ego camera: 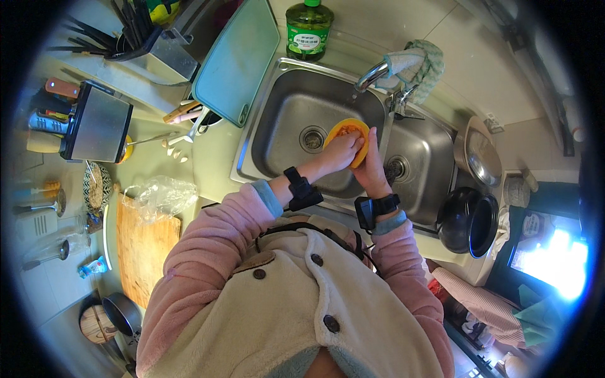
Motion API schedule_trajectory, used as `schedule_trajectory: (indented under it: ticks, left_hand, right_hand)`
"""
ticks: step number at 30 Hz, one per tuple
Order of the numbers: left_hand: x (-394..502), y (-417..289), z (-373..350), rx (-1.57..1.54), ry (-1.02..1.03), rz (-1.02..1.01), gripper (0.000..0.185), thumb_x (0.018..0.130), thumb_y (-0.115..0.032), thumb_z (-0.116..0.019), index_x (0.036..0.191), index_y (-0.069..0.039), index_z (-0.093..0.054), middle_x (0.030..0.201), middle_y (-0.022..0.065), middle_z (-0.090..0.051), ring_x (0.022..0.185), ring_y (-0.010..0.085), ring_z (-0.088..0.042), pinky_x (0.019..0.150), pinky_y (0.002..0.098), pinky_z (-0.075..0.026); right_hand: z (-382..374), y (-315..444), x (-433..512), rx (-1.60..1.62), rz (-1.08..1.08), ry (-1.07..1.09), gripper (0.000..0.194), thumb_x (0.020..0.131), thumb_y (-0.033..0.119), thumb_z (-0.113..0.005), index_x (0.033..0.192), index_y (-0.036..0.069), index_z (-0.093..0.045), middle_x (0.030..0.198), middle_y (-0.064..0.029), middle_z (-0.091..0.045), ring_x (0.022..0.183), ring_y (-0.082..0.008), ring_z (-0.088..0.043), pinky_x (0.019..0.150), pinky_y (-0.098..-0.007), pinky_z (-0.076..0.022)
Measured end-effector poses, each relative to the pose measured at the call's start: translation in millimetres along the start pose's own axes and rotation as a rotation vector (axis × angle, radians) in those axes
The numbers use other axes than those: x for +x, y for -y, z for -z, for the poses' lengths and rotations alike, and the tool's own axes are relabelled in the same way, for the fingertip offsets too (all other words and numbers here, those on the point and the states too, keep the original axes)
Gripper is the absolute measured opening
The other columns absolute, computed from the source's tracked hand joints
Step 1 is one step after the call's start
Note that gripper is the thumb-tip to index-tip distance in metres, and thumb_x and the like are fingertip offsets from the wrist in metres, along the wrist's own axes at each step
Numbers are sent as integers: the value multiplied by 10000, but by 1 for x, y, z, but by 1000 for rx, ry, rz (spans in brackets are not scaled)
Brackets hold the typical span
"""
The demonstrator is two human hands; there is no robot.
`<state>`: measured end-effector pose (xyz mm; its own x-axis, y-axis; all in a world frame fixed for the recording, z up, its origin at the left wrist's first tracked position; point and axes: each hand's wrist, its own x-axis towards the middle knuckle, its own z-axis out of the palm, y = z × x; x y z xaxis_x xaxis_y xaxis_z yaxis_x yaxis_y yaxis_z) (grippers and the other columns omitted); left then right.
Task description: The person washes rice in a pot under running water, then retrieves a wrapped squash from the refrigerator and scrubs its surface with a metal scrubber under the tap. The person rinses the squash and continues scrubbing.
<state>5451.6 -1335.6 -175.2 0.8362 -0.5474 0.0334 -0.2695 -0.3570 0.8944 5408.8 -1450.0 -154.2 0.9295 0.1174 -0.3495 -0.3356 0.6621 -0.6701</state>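
Note:
A piece of yellow-rimmed squash, likely pumpkin [350, 126], with orange pulp in its hollow, is held over the large steel sink basin [279, 118]. My right hand [371, 167] supports it from the right and below, thumb or finger upright along its side. My left hand [344, 150] lies over the hollow with curled fingers against the pulp; the fingertips are hidden, so whether they grip anything does not show. Above the squash is the chrome faucet [373, 78], with a few drops at its mouth and a cloth [427, 66] wrapped round it. Both wrists wear black devices.
A smaller basin [420, 175] adjoins on the right, near a black pot [458, 219] and a metal pan [482, 156]. A blue cutting board [238, 61] leans left of the sink by a green soap bottle [308, 33]. Further left are a plastic bag [163, 196], wooden board [142, 250] and knife block [101, 125].

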Motion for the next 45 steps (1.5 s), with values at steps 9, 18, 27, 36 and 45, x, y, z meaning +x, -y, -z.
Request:
schedule_trajectory:
  ticks: [9, 18, 27, 36, 45]
  left_hand:
    - [-10, -15, 1, 80, -101, -127, 181, 929, -149, -466, 990, -4, -554, 962, 225, -629, 903, 388, -612, 785, 465, -480]
    - [-20, -6, 23, 497, 31, -454, 167, 839, -91, -542, 986, -24, -583, 1052, 133, -600, 1031, 299, -575, 907, 392, -475]
    - [5, -4, 52, 663, 160, -803, 251, 842, -103, -533, 1073, -53, -614, 1163, 69, -570, 1170, 252, -523, 972, 325, -481]
    - [7, 5, 37, 698, 175, -724, 257, 842, -127, -539, 1072, -53, -627, 1100, 80, -580, 1058, 256, -564, 875, 337, -524]
    - [-7, 4, 30, 714, 142, -499, 249, 836, -97, -544, 1036, 17, -639, 1068, 147, -604, 1028, 283, -587, 877, 377, -515]
  right_hand:
    - [-4, 1, 2, 30, -10, -53, 539, 980, 542, -403, 1235, 83, -525, 1179, -81, -581, 1104, -212, -554, 962, -384, -446]
    - [-2, 2, -3, 94, -109, -48, 586, 958, 599, -391, 1246, 108, -531, 1174, -88, -585, 1104, -230, -561, 955, -422, -457]
    - [-3, 10, -9, 106, -218, -18, 633, 928, 641, -409, 1291, 128, -485, 1217, -90, -555, 1167, -258, -544, 962, -493, -472]
    - [3, 7, -11, 82, -180, -22, 542, 950, 560, -451, 1282, 134, -488, 1224, -75, -551, 1146, -254, -551, 930, -504, -488]
    - [1, -11, -2, 67, -26, -123, 458, 971, 470, -459, 1259, 117, -509, 1182, -63, -574, 1091, -212, -564, 914, -397, -487]
